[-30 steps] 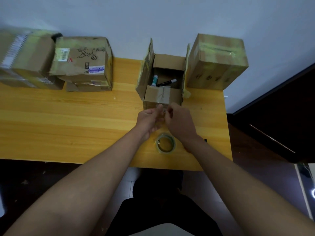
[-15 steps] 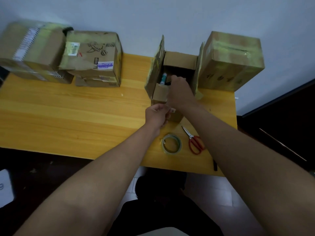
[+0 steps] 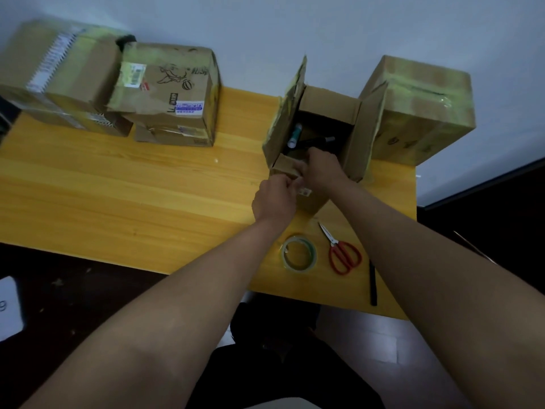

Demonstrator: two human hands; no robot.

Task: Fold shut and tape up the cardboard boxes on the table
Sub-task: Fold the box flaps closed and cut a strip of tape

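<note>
Packing desk [image 3: 118, 184], taped boxes [image 3: 165, 95]

The light is dim and even, with a cool cast on the wall and soft, faint shadows. The wide lens bends the table [image 3: 118, 184] edge and stretches the forearms below each hand. The boxes far left of the left hand [image 3: 275, 199] look smeared and soft.

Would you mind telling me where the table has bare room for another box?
The table's wide left-middle stretch, below the stacked boxes and left of the open box, is bare. The near right corner is crowded: tape roll, scissors, both hands.
</note>
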